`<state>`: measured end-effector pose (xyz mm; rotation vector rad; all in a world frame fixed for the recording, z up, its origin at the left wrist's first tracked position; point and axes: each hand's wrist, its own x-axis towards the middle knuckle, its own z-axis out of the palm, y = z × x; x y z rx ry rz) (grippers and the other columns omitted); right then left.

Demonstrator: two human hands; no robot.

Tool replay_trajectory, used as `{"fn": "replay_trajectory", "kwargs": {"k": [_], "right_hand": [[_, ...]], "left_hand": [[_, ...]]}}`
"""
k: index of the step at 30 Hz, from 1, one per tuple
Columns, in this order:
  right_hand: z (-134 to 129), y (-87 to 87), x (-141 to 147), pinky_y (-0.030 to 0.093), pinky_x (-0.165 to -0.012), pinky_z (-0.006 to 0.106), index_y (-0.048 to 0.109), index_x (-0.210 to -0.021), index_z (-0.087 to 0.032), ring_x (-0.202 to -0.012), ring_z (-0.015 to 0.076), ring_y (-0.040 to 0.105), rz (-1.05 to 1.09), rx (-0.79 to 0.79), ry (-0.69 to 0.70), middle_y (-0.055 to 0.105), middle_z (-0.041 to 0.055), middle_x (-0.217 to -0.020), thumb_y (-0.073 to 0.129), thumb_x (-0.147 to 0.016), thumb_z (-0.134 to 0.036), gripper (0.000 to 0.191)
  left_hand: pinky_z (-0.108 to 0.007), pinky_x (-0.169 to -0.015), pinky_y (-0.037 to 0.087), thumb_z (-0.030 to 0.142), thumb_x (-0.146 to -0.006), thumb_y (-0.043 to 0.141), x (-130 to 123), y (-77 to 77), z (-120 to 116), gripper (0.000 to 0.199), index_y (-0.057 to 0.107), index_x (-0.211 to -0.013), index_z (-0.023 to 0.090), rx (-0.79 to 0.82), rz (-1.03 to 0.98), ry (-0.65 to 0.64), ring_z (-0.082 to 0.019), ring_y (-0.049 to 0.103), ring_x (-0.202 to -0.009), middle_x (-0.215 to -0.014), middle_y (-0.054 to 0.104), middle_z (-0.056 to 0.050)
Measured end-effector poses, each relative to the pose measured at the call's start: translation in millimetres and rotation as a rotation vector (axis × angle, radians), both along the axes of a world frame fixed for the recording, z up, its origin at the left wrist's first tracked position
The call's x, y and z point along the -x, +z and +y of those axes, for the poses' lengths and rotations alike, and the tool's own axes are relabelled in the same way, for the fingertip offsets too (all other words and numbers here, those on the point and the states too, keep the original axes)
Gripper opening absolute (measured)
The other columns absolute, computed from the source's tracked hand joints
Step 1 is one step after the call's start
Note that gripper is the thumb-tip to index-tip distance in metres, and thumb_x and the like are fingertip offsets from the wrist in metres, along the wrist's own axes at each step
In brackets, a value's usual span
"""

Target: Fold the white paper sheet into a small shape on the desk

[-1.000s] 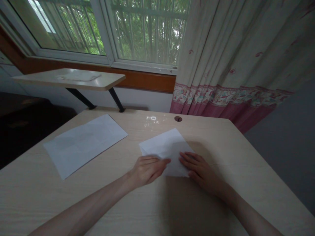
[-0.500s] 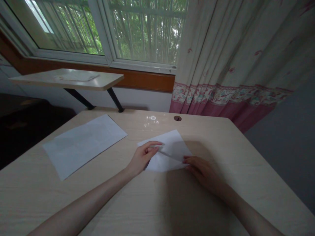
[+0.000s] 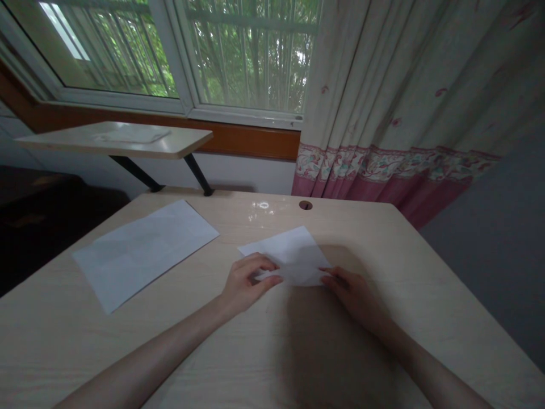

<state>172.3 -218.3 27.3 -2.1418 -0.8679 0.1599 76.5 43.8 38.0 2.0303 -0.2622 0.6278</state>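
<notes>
Shifted the left hand [image 3: 244, 286] slightly nearer; clamping the small paper [image 3: 296, 253] at its near-left edge, pinching its right corner with the right hand [image 3: 358, 293].

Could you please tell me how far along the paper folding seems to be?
Done: the near edge of the small white paper looks turned over in a band. In hand: the left hand and right hand hold that edge at either side. Left: perhaps pressing the fold flat; the larger white paper lies untouched, its role unclear.
</notes>
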Motion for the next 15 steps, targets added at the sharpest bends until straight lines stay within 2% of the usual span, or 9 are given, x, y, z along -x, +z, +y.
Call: {"fn": "replay_trajectory", "kwargs": {"k": [3,6,10,15], "right_hand": [[0.2,-2.2,-2.0,0.054,-0.075,0.037,0.067,-0.091,-0.023,-0.085,0.0234,0.068,-0.016,-0.015,-0.026,0.072,0.0064,-0.094,0.055,-0.091,-0.036,0.017],[1.0,-3.8,-3.8,0.052,-0.073,0.035,0.062,-0.078,-0.023,-0.082,0.0217,0.065,-0.044,-0.036,-0.035,0.068,0.0056,-0.088,0.054,-0.091,-0.036,0.02],[2.1,-1.1,-3.9,0.05,-0.068,0.032,0.056,-0.071,-0.023,-0.076,0.0194,0.062,-0.059,-0.016,-0.03,0.063,0.0037,-0.082,0.054,-0.09,-0.035,0.023],[-0.2,1.6,-2.9,0.045,-0.06,0.03,0.053,-0.071,-0.024,-0.066,0.0184,0.057,-0.062,0.029,-0.008,0.06,0.0011,-0.072,0.052,-0.091,-0.035,0.023]], "left_hand": [[-0.021,-0.054,0.039,0.047,-0.085,0.062,0.5,-4.2,-7.4,0.042,0.056,-0.056,0.017,0.033,0.105,0.129,-0.012,0.052,-0.055,-0.055,0.055,0.001],[-0.02,-0.05,0.032,0.045,-0.09,0.054,0.3,-7.1,-9.8,0.047,0.047,-0.053,0.017,0.047,0.173,0.181,-0.009,0.04,-0.05,-0.051,0.041,0.004],[-0.019,-0.049,0.03,0.046,-0.091,0.05,-1.2,-9.1,-8.3,0.049,0.041,-0.053,0.017,0.061,0.226,0.207,-0.009,0.037,-0.05,-0.052,0.036,0.005],[-0.019,-0.049,0.03,0.047,-0.089,0.051,-1.5,-10.1,-5.9,0.046,0.046,-0.056,0.017,0.056,0.228,0.269,-0.009,0.037,-0.05,-0.053,0.037,0.005]]}}
